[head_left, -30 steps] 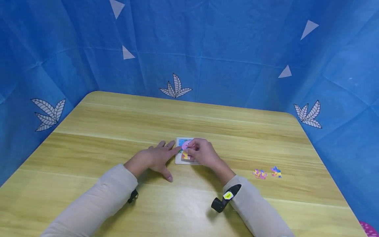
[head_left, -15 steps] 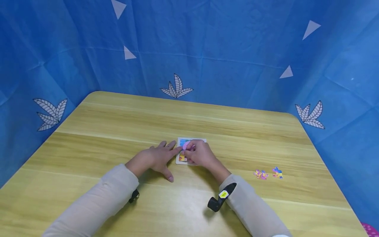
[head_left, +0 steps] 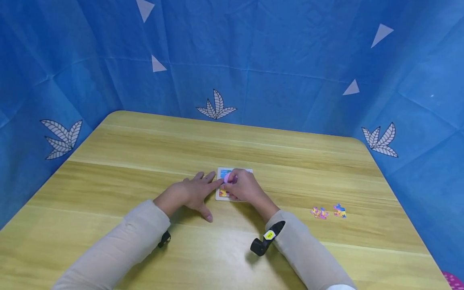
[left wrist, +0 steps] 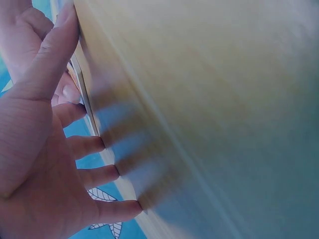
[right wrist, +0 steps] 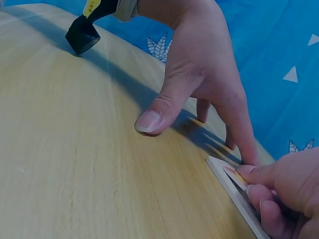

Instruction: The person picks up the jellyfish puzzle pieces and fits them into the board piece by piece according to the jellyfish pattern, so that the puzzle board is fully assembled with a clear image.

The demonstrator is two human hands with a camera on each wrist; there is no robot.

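Note:
In the middle of the table, a small puzzle board (head_left: 218, 194) with a pale border shows bits of blue, pink and yellow picture. My right hand (head_left: 248, 187) bends over its right part and covers much of it. In the right wrist view its thumb and fingers pinch a puzzle piece (right wrist: 235, 177), tilted over the board's frame (right wrist: 227, 184). My left hand (head_left: 193, 193) spreads its fingers on the table at the board's left, the index fingertip right at the board. The left wrist view shows the left hand's straight fingers (left wrist: 89, 177) touching the table.
Two small clusters of puzzle pieces, one pink and yellow (head_left: 319, 213) and one with blue (head_left: 339, 210), lie on the table to the right. Blue cloth (head_left: 275, 80) hangs behind the wooden table (head_left: 145, 149). A black wrist camera (head_left: 259, 246) juts from the right sleeve.
My right hand and forearm have shifted a little left over the board, bringing the pinched piece along and covering more of the picture. The left hand stays in place, fingers spread.

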